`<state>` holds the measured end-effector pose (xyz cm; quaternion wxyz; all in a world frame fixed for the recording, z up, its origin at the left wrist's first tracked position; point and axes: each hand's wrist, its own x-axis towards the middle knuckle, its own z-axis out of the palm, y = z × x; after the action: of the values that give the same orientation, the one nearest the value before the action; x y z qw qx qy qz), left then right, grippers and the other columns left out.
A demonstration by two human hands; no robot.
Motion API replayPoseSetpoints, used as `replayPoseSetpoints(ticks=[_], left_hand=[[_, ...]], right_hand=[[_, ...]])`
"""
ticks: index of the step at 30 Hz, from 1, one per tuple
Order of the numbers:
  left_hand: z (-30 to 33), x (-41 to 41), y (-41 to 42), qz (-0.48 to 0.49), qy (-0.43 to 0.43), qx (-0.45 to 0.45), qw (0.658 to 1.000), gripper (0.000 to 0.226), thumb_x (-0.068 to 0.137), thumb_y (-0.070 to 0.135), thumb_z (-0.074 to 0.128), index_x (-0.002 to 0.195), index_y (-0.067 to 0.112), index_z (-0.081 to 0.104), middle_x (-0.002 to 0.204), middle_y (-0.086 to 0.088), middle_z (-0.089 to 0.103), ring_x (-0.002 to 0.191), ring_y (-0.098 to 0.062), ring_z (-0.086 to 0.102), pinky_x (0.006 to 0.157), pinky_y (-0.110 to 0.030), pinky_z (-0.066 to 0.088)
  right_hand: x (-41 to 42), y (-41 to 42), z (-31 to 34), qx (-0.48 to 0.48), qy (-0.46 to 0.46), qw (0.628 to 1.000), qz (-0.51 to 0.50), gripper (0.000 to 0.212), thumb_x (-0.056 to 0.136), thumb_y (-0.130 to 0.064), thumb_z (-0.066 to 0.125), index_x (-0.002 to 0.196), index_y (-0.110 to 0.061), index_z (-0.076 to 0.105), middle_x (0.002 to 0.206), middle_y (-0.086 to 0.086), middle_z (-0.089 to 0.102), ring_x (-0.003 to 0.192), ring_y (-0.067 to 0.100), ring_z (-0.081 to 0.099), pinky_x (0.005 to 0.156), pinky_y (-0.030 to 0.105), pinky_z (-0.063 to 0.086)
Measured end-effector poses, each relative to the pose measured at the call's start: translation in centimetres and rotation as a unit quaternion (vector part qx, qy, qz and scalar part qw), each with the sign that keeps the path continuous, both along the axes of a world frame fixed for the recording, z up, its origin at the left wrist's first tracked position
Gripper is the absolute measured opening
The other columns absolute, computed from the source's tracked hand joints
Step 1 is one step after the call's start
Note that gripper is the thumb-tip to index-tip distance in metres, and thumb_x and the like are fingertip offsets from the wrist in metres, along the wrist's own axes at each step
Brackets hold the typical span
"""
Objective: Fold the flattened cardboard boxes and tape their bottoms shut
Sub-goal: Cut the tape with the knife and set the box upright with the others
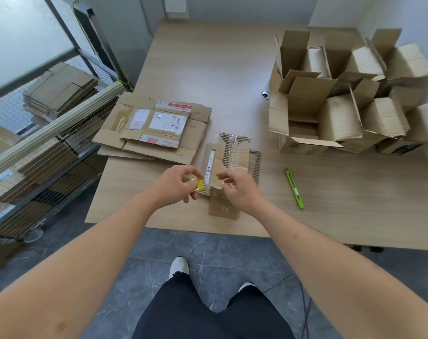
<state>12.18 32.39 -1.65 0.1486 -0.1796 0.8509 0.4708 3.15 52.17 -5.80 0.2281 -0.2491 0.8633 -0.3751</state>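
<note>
I note both hands working over the near edge of the bench (pixel 232 77). My left hand (pixel 175 183) has its fingers curled round a yellow tape roll (pixel 197 185), held just left of a small cardboard box (pixel 228 167) that lies on the bench between the two hands. My right hand (pixel 241 192) sits at the near right side of that box, thumb and forefinger pinched close together; something thin and clear appears to be between them, but I cannot tell for certain whether it is the tape end. The box shows torn corrugated strips and glossy old tape on its upper face, with a white label strip (pixel 210 167) along its left edge and a flap marked "X1" hanging toward me.

Left and far of the box lies a stack of flattened boxes (pixel 156 129), the top one bearing white shipping labels and red print. At the far right of the bench stands a group of folded boxes (pixel 340 101), their top flaps open and upright. A green utility knife (pixel 295 189) lies on the bench to the right of my right hand, apart from it. Off the bench at left, a wire cart (pixel 41 143) holds further flattened cardboard (pixel 61 91).
</note>
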Motion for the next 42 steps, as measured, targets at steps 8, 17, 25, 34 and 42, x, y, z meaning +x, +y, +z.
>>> replayPoseSetpoints(ticks=[8, 17, 25, 34, 42], left_hand=[[2.4, -0.2, 1.1, -0.023, 0.051, 0.028, 0.998, 0.015, 0.100, 0.014, 0.058, 0.105, 0.025, 0.068, 0.075, -0.008, 0.077, 0.059, -0.017, 0.064, 0.061, -0.026, 0.051], [3.5, 0.5, 1.1, -0.132, 0.039, 0.140, 0.981, 0.056, 0.102, 0.001, 0.061, 0.152, 0.019, 0.047, 0.087, -0.010, 0.078, 0.076, -0.019, 0.071, 0.076, -0.026, 0.056], [2.0, 1.2, -0.1, -0.111, 0.035, 0.027, 0.993, 0.059, 0.097, 0.046, 0.070, 0.150, 0.034, 0.048, 0.059, -0.004, 0.067, 0.052, -0.015, 0.058, 0.058, -0.031, 0.052], [0.6, -0.5, -0.2, -0.187, 0.010, -0.218, 0.958, 0.056, 0.097, 0.059, 0.063, 0.149, 0.053, 0.045, 0.057, 0.009, 0.055, 0.062, -0.005, 0.069, 0.081, -0.033, 0.059], [-3.0, -3.0, -0.6, -0.205, -0.014, -0.249, 0.946, 0.054, 0.099, 0.060, 0.059, 0.150, 0.059, 0.040, 0.063, 0.016, 0.057, 0.070, -0.006, 0.070, 0.078, -0.034, 0.058]], right_hand=[[1.5, -0.5, 4.4, -0.119, -0.062, 0.985, -0.108, 0.014, 0.084, -0.029, 0.085, 0.093, -0.019, 0.081, 0.080, -0.006, 0.076, 0.077, 0.009, 0.070, 0.078, 0.030, 0.060], [2.1, 0.6, 5.5, -0.132, -0.049, 0.965, -0.221, 0.011, 0.086, -0.020, 0.082, 0.078, -0.018, 0.074, 0.070, 0.001, 0.073, 0.067, 0.022, 0.073, 0.072, 0.047, 0.062], [3.3, 3.2, 4.3, -0.116, -0.068, 0.949, -0.287, 0.010, 0.091, -0.017, 0.076, 0.083, -0.014, 0.072, 0.079, 0.009, 0.074, 0.060, 0.017, 0.072, 0.067, 0.035, 0.063], [3.4, 5.1, 1.0, -0.103, -0.087, 0.923, -0.360, 0.013, 0.092, -0.015, 0.075, 0.080, -0.015, 0.070, 0.079, 0.006, 0.072, 0.066, 0.018, 0.072, 0.068, 0.040, 0.065], [2.6, 4.3, -2.7, -0.104, -0.128, 0.903, -0.397, 0.013, 0.093, -0.012, 0.074, 0.080, -0.014, 0.072, 0.079, 0.006, 0.071, 0.065, 0.015, 0.066, 0.066, 0.036, 0.064]])
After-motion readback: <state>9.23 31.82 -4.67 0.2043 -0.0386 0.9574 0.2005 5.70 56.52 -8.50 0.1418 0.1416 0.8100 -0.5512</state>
